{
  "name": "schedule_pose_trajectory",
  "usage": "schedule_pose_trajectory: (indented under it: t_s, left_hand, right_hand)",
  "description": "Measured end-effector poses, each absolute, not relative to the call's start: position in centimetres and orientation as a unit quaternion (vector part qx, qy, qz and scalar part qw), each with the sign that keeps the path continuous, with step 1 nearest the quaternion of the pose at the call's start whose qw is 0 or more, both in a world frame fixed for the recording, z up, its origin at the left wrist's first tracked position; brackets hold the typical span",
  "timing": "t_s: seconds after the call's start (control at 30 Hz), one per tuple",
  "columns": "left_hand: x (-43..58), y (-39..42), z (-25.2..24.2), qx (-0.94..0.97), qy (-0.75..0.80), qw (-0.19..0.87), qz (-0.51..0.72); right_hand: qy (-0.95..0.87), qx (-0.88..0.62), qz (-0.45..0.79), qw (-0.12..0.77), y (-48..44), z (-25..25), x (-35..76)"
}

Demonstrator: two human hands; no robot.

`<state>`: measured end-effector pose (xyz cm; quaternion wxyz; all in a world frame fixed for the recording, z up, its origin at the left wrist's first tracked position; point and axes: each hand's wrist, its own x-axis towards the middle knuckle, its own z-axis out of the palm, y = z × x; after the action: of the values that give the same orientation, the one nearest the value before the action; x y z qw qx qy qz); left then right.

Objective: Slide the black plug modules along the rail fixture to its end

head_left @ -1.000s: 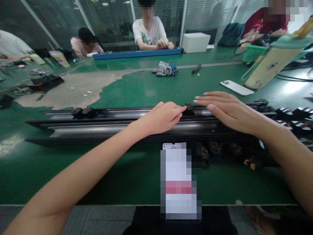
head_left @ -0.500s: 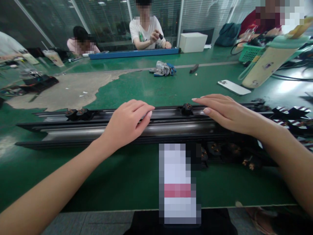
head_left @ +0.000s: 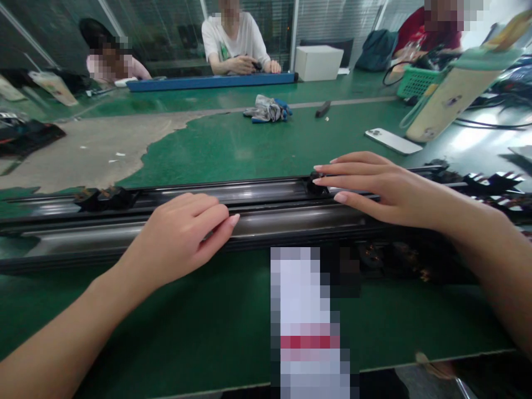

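Fingers of the left hand are lying loosely together, slightly curled, resting flat on the near ridge of the long black rail and gripping nothing. The right hand is spreading flat over the rail's far channel, fingers straight and nearly together, tips touching a small black clip seated in that channel. The rail is lying across the green table, running out of view at both sides. Two more clips are sitting in the channel well to the left, leaving a bare stretch between them and the left hand. Loose black parts are crowding the mat just in front of the rail on the right, while a blurred card is lying near the table's front edge. Beyond the rail, open green mat is reaching to a white phone and crumpled gloves.
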<state>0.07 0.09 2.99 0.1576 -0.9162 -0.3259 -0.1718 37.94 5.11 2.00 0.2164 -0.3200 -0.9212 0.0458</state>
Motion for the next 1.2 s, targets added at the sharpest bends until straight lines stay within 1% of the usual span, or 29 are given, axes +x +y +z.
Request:
schedule_pose_trajectory:
  t_s: [0.3, 0.57, 0.77, 1.07, 1.2]
  left_hand:
    - [0.6, 0.1, 2.6, -0.926, -0.324, 0.122, -0.153]
    - [0.0, 0.6, 2.5, -0.913, -0.373, 0.094, -0.136]
    - [-0.3, 0.9, 2.8, -0.901, -0.396, 0.102, -0.145]
    - [-0.3, 0.8, 2.5, -0.908, -0.384, 0.114, -0.124]
    - [-0.3, 0.9, 2.5, -0.908, -0.389, 0.103, -0.114]
  right_hand:
    - [-0.915, -0.33, 0.058, 0.225, 5.1, 2.6, 39.2]
    - [-0.911, -0.34, 0.07, 0.224, 5.2, 2.7, 39.7]
    - [-0.91, -0.345, 0.063, 0.222, 5.0, 2.9, 39.6]
    - [-0.908, -0.351, 0.038, 0.226, 4.6, 3.2, 39.2]
    - [-0.905, -0.356, 0.04, 0.231, 4.6, 3.1, 39.1]
